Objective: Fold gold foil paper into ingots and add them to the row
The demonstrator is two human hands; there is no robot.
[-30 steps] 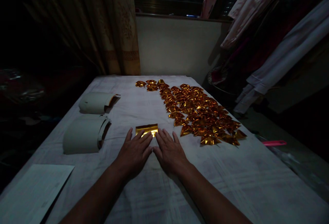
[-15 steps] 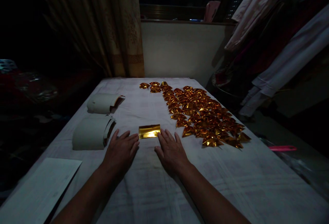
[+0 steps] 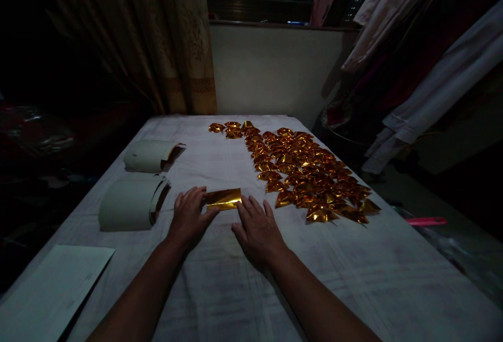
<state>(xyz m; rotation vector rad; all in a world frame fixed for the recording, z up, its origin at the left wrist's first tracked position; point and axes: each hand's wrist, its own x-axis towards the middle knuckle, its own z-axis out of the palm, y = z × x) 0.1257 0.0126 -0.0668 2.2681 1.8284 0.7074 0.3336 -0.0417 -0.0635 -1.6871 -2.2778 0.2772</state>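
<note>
A folded strip of gold foil paper (image 3: 225, 199) lies on the cloth-covered table in front of me. My left hand (image 3: 190, 215) closes around its left end, thumb along the near edge and fingers at the far edge. On the right end rest the fingertips of my right hand (image 3: 257, 225), which lies flat with its fingers out. Further right, several folded gold foil ingots (image 3: 310, 174) crowd together, and a few smaller rows of them reach toward the far end.
Two curved grey cardboard pieces, the nearer cardboard (image 3: 126, 204) and the farther cardboard (image 3: 143, 155), lie on the left. A pale flat board (image 3: 58, 289) is at the near left corner. Clothes (image 3: 440, 80) hang on the right; a curtain (image 3: 173, 38) hangs behind.
My left hand has gone from lying flat beside the foil paper to curling around its left end. The paper has tilted slightly. My right hand stays flat on the right end.
</note>
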